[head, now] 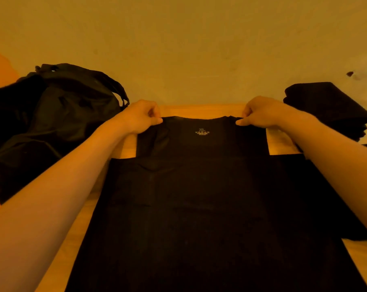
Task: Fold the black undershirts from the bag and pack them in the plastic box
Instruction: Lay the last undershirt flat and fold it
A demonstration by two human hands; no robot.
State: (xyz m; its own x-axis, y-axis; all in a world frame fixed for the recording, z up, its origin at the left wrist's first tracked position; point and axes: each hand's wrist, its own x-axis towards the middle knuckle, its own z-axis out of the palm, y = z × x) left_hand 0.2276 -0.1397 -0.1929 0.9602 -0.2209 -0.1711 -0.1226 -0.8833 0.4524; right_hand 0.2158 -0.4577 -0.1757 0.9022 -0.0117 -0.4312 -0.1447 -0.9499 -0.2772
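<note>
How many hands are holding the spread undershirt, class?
2. The left hand pinches the left shoulder strap of the undershirt; the right hand pinches the right strap. None appears hidden.

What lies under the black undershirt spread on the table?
Wooden table shows around the undershirt; dark cloth juts out on its right side. What lies beneath its middle is covered.

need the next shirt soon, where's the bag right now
In the head view the black bag sits at the left, right beside the left hand, which pinches a shoulder of the undershirt spread on the table.
</note>
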